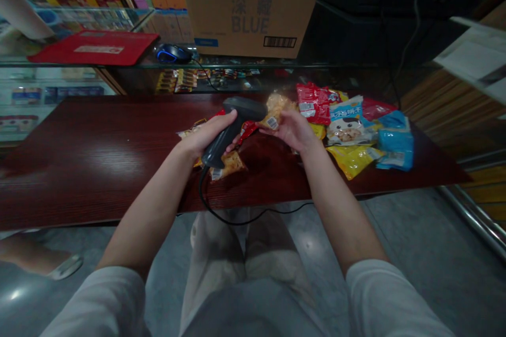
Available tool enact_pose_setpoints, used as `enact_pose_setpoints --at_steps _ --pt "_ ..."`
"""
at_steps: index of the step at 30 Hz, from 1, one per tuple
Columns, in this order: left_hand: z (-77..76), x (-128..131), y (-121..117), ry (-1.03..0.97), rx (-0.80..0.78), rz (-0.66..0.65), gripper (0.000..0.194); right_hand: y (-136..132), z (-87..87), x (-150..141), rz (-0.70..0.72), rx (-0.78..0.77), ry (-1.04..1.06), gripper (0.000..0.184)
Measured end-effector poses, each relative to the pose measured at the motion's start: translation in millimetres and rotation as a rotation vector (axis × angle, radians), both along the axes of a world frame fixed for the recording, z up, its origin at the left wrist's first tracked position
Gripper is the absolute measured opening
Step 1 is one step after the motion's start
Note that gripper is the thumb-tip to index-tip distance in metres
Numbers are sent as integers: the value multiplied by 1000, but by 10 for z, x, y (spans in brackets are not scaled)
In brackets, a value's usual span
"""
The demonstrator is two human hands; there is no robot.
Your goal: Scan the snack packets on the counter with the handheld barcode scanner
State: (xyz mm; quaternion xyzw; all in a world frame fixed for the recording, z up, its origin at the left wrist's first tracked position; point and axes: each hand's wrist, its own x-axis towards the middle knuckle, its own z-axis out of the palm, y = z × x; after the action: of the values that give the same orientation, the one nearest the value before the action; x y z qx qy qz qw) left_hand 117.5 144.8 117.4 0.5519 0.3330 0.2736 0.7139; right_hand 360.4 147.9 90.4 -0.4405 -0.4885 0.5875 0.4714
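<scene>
My left hand (211, 134) is wrapped round the handle of a dark barcode scanner (247, 109), whose head points right. In my right hand (295, 129) is a clear snack packet (281, 103) with tan contents, its barcode label turned toward the scanner head. Below the scanner a similar snack packet (229, 165) lies on the brown wooden counter (98, 142). Red and yellow wrappers show partly behind my left hand. Right of my right hand sits a pile with a red packet (313, 102), a blue-and-white packet (348, 122), a yellow packet (353, 160) and a blue packet (395, 142).
A large cardboard box (253, 8) stands on the glass shelf behind the counter. Beside it are a computer mouse (173, 53) and a red mat (95, 46). The scanner cable (237, 222) hangs below the counter's front edge. Another person's foot (65, 267) shows at lower left.
</scene>
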Motion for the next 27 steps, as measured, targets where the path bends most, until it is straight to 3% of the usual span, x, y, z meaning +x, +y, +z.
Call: enact_pose_setpoints --at_steps 11,16,19,23,27 --pt "34 83 -111 49 35 -72 52 72 -83 -16 -101 84 -178 37" --pt "80 88 -152 51 46 -83 48 88 -102 -16 -65 147 -234 42" --pt "89 35 -110 51 37 -33 49 101 -94 16 -172 261 -432 44" --pt "97 -83 9 32 32 22 57 98 -108 112 -381 437 -867 45" --pt "184 -177 66 23 12 143 62 34 -196 161 -410 504 -1191 51"
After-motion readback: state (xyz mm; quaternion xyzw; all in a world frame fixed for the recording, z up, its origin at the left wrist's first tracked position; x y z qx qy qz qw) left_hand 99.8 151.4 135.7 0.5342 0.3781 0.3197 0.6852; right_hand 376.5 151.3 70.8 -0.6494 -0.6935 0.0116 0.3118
